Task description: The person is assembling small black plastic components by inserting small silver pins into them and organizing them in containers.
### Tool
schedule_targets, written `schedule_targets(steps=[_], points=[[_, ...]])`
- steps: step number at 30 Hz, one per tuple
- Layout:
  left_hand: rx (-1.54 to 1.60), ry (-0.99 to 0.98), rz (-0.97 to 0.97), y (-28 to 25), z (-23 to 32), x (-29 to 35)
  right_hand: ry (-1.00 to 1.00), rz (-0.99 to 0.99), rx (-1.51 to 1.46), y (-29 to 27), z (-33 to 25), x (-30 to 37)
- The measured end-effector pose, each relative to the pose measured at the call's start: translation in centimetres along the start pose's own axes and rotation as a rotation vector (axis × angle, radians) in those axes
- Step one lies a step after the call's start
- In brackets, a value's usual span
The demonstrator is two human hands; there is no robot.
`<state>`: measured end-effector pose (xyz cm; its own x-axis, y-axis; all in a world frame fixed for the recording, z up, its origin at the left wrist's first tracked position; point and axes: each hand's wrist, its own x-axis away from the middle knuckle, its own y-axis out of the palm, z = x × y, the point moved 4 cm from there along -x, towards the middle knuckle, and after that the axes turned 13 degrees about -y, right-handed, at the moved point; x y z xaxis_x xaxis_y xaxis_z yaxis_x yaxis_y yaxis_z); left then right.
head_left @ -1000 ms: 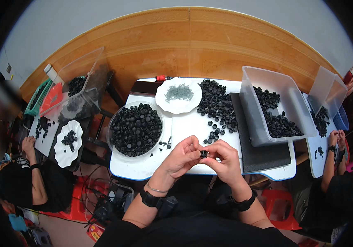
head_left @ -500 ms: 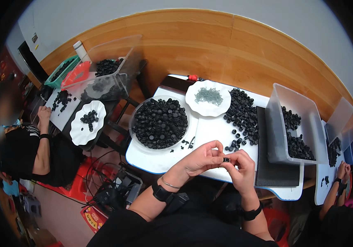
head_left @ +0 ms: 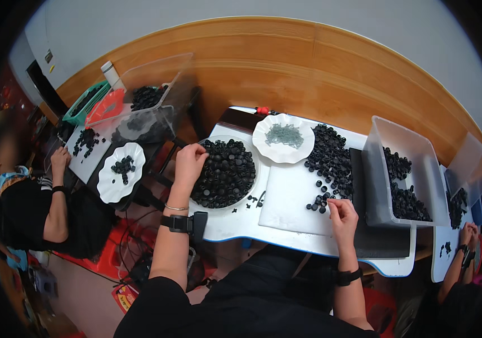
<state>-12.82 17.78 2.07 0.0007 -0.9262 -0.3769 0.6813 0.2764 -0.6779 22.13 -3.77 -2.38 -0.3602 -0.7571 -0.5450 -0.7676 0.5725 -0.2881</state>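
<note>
My left hand [head_left: 190, 169] is at the left rim of a clear round bowl [head_left: 258, 179] heaped with small black caps [head_left: 224, 174]. Its fingertips are pinched together over the caps; whatever is between them is hidden. Farther right, my right hand [head_left: 343, 222] hovers by the near edge of a white mat [head_left: 288, 197], thumb and fingers closed together. I cannot make out anything in that pinch. Just beyond it lie loose black ring-shaped parts [head_left: 331, 160], spread in a long pile. A scalloped white plate [head_left: 300, 155] behind the mat holds small translucent pieces [head_left: 285, 134].
A translucent bin [head_left: 379, 211] with black parts stands on a dark foam pad [head_left: 384, 245] at right. Small black scraps [head_left: 252, 199] lie beside the bowl. Co-workers sit at both sides; the left one's hand [head_left: 59, 160] is near another white plate [head_left: 108, 188].
My hands were together over the mat, holding a small black part. They have separated: the left moved left to the bowl, the right slightly right and down. The part is out of sight.
</note>
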Motion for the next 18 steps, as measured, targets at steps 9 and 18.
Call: schedule_targets(steps=[9, 18], points=[[0.130, 0.286, -0.273, 8.1, 10.5, -0.6, -0.093, 0.088, 0.187, -0.6, 1.2, 0.8], [-0.114, 0.469, -0.356, 19.9, 13.2, -2.0, -0.062, 0.102, 0.174, -0.4, 1.1, 0.9]])
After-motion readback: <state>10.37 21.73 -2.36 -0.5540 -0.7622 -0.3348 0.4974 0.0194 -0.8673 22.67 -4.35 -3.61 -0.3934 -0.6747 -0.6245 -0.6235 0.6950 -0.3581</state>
